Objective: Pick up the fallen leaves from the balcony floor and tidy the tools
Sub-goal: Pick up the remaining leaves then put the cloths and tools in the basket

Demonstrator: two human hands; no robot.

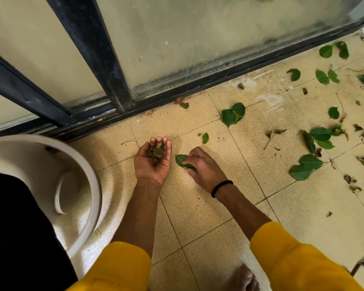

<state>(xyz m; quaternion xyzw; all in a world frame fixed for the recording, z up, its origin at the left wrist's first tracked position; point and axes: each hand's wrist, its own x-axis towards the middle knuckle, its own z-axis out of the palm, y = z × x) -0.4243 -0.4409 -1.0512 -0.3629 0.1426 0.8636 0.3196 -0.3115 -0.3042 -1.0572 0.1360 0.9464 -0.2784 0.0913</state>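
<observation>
Now leaves (157, 152) cupped left (152, 159); right (202, 166) pinching leaf (182, 160)

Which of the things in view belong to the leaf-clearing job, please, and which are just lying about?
Job: left hand cupping gathered leaves; right hand pinching a green leaf; scattered leaves on the floor.
Lying about: white tub; sliding door frame.

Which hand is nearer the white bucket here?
Left. The left hand, cupped palm-up with gathered leaves, is just right of the white bucket. The right hand is farther right, pinching a green leaf on the floor.
</observation>
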